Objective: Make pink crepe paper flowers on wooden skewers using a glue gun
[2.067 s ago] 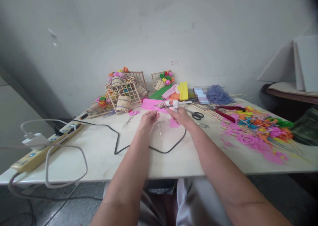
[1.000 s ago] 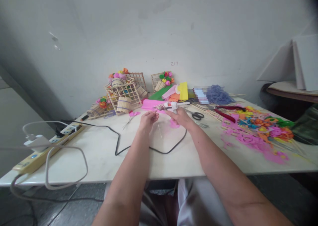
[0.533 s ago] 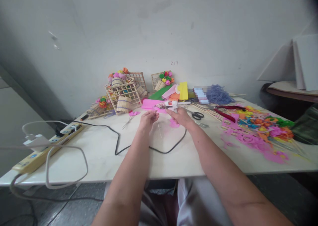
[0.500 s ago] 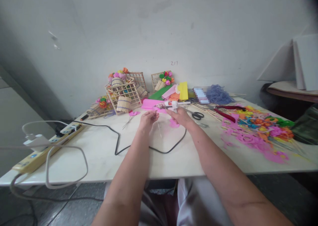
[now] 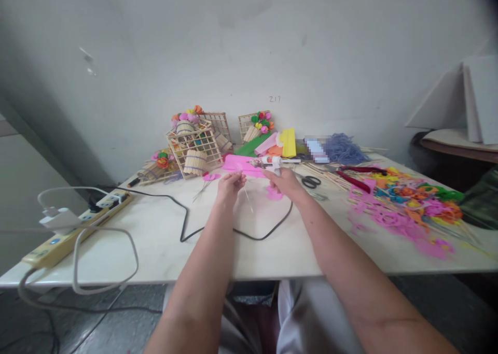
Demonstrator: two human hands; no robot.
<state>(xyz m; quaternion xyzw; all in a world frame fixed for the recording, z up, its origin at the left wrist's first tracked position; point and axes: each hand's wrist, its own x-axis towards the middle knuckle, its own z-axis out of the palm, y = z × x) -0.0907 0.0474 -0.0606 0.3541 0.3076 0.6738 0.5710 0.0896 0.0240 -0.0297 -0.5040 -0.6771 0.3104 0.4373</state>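
Across the white table (image 5: 155, 255), stick lattice frames (image 5: 196, 147) stand near the wall with bundled-stick pots (image 5: 195, 163), some filled with paper flowers (image 5: 264, 129), while the left forearm (image 5: 208, 245) hides part of a black cord (image 5: 179, 207). At the middle, before a pink crepe sheet (image 5: 235, 162), the right hand (image 5: 285, 182) is wrapped around a white glue gun (image 5: 276, 162), nozzle toward the left hand (image 5: 231, 184), whose fingertips pinch a thin stem (image 5: 249, 200) slanting downward.
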